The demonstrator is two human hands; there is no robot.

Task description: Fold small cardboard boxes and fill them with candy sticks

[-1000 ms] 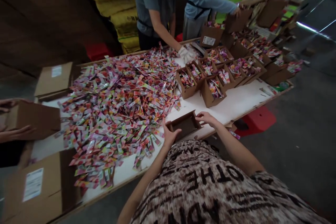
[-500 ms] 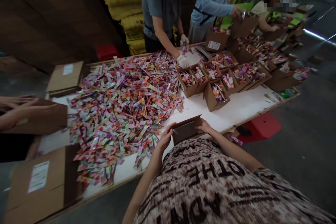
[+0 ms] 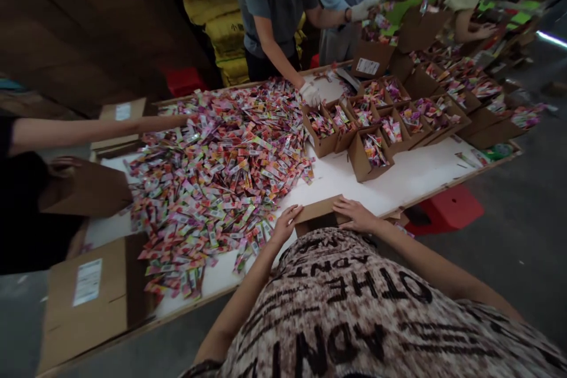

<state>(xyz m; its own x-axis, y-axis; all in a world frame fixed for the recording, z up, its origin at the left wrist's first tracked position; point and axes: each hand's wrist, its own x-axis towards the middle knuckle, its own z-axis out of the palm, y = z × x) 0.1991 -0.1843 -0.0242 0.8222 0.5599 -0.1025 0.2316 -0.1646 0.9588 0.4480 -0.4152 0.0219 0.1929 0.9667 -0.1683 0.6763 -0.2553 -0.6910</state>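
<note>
A small brown cardboard box [image 3: 319, 210] stands at the table's near edge against my patterned shirt, its lower part hidden by the shirt. My left hand [image 3: 286, 224] grips its left end, fingertips at the upper corner. At the right end, my right hand [image 3: 355, 216] holds the box with its fingers laid over the top flap. Beyond and to the left spreads a large heap of small colourful sachets [image 3: 225, 171]. Past the box, a carton filled with sachets [image 3: 361, 165] sits in front of several similar ones.
A closed carton with a white label [image 3: 84, 301] lies at the near left, and another carton [image 3: 117, 139] sits behind it. A co-worker's arm [image 3: 101, 130] reaches over the heap from the left. A gloved hand [image 3: 310, 94] works opposite. A red stool [image 3: 447, 209] stands beneath the right edge.
My right hand has moved over the top of the box, and the flap now covers more of its opening. The left co-worker's arm has stretched out to the heap.
</note>
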